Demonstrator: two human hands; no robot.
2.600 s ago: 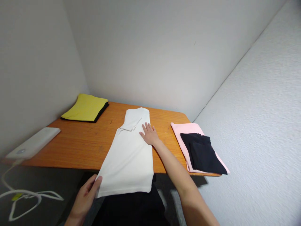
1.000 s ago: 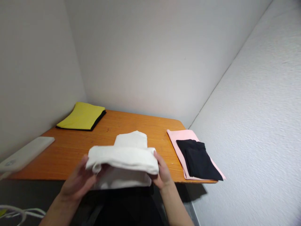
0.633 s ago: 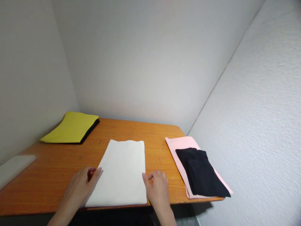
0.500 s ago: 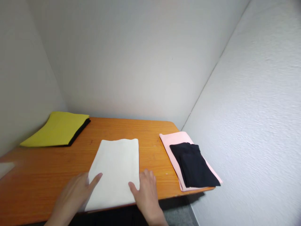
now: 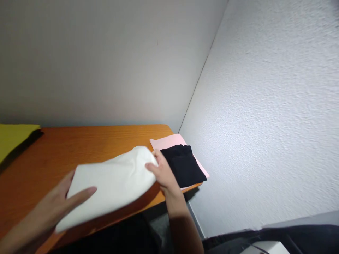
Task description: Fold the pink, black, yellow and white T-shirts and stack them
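Both my hands hold a folded white cloth (image 5: pixel 111 183) raised and tilted over the front of the wooden table. My left hand (image 5: pixel 63 199) grips its left end, thumb on top and fingers hidden underneath. At the upper right end, my right hand (image 5: pixel 162 169) pinches the cloth, which bunches and creases there. Just beyond my right hand lies a folded black garment (image 5: pixel 182 165). It rests on a folded pink cloth (image 5: pixel 166 142) at the table's right end.
A yellow folded cloth (image 5: pixel 16 137) lies on something black at the far left of the orange-brown wooden table (image 5: pixel 92 139). Walls (image 5: pixel 254 116) close in behind and to the right. At the lower right, a white object (image 5: pixel 270 248) sits by dark material.
The white cloth, flat on the table before, is now lifted and turned, its right end moved toward the black garment. My hands have closed on it, and the view has swung right.
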